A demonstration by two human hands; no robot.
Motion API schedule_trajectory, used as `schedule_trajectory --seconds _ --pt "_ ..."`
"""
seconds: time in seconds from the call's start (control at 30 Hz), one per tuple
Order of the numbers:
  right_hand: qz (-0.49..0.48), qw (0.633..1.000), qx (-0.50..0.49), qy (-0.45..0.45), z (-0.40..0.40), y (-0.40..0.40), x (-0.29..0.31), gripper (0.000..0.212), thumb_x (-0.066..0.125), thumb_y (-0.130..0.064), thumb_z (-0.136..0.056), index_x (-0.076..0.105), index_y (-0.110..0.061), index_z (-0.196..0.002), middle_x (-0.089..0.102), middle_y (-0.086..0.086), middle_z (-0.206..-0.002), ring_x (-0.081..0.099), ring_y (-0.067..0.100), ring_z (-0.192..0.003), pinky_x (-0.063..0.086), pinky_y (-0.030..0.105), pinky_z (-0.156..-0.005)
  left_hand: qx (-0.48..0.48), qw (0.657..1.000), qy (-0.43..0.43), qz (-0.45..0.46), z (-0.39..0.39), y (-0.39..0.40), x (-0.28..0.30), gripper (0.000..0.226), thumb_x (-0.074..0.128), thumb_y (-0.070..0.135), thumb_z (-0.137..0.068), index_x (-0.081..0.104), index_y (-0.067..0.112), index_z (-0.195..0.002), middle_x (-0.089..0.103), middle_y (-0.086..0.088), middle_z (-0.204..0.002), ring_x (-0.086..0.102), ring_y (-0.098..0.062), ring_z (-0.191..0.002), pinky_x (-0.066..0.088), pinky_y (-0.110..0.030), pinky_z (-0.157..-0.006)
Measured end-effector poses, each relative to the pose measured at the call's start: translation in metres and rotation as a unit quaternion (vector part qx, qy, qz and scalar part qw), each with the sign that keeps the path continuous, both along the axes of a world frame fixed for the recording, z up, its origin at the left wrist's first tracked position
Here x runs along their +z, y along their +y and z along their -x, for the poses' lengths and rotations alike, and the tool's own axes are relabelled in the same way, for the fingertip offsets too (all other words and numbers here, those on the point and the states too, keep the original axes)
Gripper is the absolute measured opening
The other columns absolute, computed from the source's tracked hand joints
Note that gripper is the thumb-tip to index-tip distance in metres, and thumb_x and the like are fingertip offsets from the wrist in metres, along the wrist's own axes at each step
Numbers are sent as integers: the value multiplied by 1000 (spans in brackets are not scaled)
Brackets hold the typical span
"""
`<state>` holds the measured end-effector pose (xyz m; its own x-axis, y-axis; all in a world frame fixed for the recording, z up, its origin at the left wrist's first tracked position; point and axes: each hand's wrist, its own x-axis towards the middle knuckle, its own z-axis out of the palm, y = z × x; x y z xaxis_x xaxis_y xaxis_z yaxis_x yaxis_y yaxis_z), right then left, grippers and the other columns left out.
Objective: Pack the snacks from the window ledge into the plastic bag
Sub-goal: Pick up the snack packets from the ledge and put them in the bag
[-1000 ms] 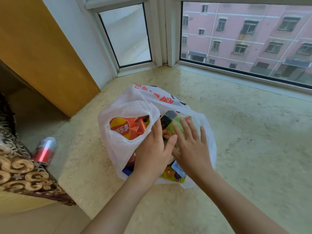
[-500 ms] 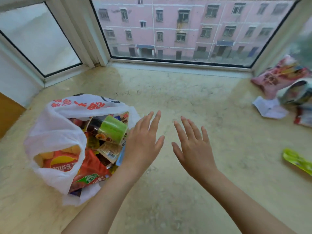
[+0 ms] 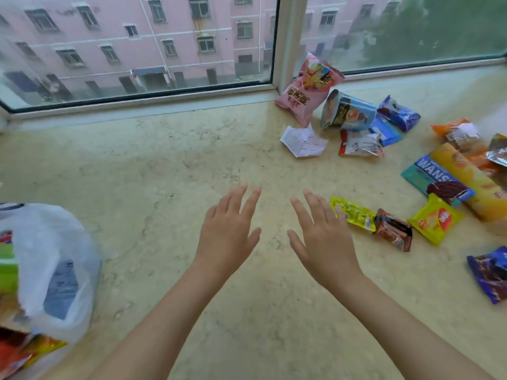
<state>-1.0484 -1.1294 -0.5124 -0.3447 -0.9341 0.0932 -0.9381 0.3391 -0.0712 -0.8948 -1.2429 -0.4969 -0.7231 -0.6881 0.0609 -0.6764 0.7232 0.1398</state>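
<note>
light: bright, soft daylight through window (image 3: 137, 48) | shadows: faint | focus: slight blur | edges: wide-angle bowing

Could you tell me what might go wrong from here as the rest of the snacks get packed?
The plastic bag slumps at the left, far from the snacks, and already looks full, so added packets may spill. The noodle cup lies tilted on other packets and could roll when they are pulled. The crumpled paper might get packed by mistake. Both the left hand and right hand are empty.

Window ledge (image 3: 170, 165): polished veined stone, glossy. Plastic bag (image 3: 55, 242): thin translucent white film. Snacks (image 3: 436, 218): shiny foil wrappers. Receipt (image 3: 303, 140): crumpled paper.
</note>
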Motion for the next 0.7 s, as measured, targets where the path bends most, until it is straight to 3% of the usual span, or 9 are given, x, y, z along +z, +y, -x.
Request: schedule_trajectory --seconds 0.23,0.43,0.53,0.7 --pt "-29 998 -41 -23 91 49 -21 60 37 -42 -88 45 -14 -140 43 14 -145 45 33 -130 37 55 -102 -62 998 -10 11 105 33 -21 86 79 40 -69 43 19 -143 51 -9 -140 54 -29 -121 50 -38 -83" --pt "-26 997 -65 -13 154 89 -51 67 72 -33 -75 50 -11 -135 49 17 -139 50 35 -125 40 54 -97 -128 991 -19 15 183 57 -50 92 87 40 -55 50 22 -137 56 -9 -133 58 -28 -116 52 -38 -77" --pt "-39 996 -82 -27 174 102 -68 72 75 -33 -73 48 -12 -137 50 17 -138 49 35 -125 40 55 -100 -174 983 -55 14 212 63 -71 97 91 41 -46 54 25 -134 59 -8 -130 59 -29 -114 53 -39 -76" --pt "-48 995 -70 -57 184 109 -91 76 78 -28 -68 49 -12 -137 53 17 -133 52 35 -121 43 51 -99 -224 970 -97 19 235 58 -96 87 91 44 -44 63 30 -125 64 -6 -124 63 -28 -109 53 -41 -78"
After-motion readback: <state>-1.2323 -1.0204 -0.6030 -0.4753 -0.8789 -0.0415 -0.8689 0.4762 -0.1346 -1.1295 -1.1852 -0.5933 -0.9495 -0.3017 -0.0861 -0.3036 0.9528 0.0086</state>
